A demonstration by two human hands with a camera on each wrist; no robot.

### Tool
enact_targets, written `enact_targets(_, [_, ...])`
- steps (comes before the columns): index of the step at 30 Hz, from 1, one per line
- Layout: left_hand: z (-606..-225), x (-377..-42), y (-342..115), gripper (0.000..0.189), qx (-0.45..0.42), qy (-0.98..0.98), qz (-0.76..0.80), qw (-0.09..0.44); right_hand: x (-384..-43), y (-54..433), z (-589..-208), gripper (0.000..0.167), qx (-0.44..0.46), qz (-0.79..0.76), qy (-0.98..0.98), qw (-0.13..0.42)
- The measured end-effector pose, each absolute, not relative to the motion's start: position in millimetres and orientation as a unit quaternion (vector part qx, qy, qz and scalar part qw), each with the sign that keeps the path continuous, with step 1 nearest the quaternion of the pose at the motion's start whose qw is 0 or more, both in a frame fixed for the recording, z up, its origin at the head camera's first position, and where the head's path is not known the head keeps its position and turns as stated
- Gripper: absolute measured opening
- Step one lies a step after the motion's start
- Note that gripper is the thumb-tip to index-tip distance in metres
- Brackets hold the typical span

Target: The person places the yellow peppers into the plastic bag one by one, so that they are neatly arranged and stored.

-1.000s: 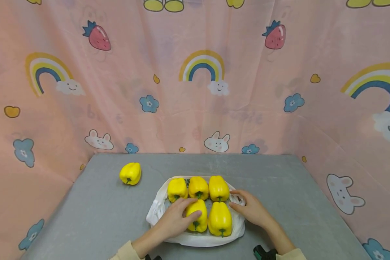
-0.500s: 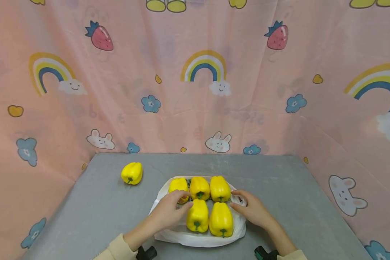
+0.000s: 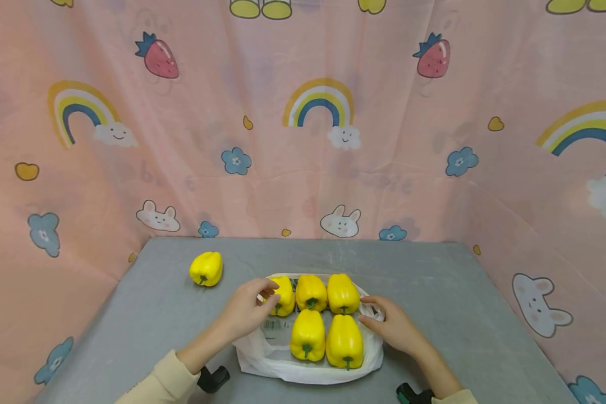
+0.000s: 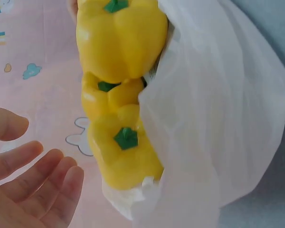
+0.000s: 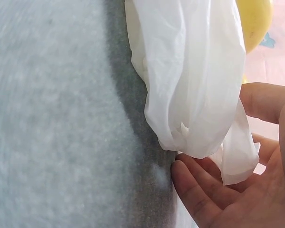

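Several yellow bell peppers with green stems sit in the mouth of a white plastic bag [image 3: 262, 359]. A back-left bell pepper [image 3: 284, 297] is right beside my left hand [image 3: 246, 308]. In the left wrist view the fingers [image 4: 61, 175] of that hand are relaxed and apart from the bell peppers [image 4: 126, 147], holding nothing. At the bag's right edge rests my right hand [image 3: 391, 325], thumb and fingers spread. Seen from the right wrist, a loose strip of the bag [image 5: 240, 152] lies against its relaxed fingers [image 5: 192, 190], without a plain pinch.
Another yellow bell pepper [image 3: 206, 269] lies alone at the back left of the grey table [image 3: 414, 269]. A pink patterned curtain [image 3: 303, 179] hangs along the back and both sides. Black wrist devices [image 3: 213, 380] are on both arms.
My left hand has let go of the front-left bell pepper and moved left and back, to beside the back-left one. The right hand stays at the bag's edge.
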State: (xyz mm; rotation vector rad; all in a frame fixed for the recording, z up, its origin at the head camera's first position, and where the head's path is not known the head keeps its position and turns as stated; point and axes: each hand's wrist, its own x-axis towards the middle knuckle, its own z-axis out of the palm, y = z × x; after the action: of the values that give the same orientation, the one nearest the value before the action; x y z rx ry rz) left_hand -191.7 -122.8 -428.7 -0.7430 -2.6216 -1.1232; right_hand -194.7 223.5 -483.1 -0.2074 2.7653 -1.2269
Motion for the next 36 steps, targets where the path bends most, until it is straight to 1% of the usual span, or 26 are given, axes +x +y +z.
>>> enact_targets(10, [-421.1,-201.1,-135.5,0.019,-0.247,-0.885,-0.370,0.133,-195.2,224.2,-483.3,0.053,-0.070,-0.408,0.909,0.054])
enact_targets(18, [-418.0,-212.0,-153.3,0.014,-0.238,-0.882,-0.360,0.188,-195.3,224.7,-483.7,0.053,-0.071,-0.406,0.910,0.051])
enact_targets(36, [-417.2,-236.2,-195.8,0.018,-0.185,-0.885,-0.354,0.241,-194.4,223.5,-482.3,0.051,-0.074,-0.409,0.908,0.053])
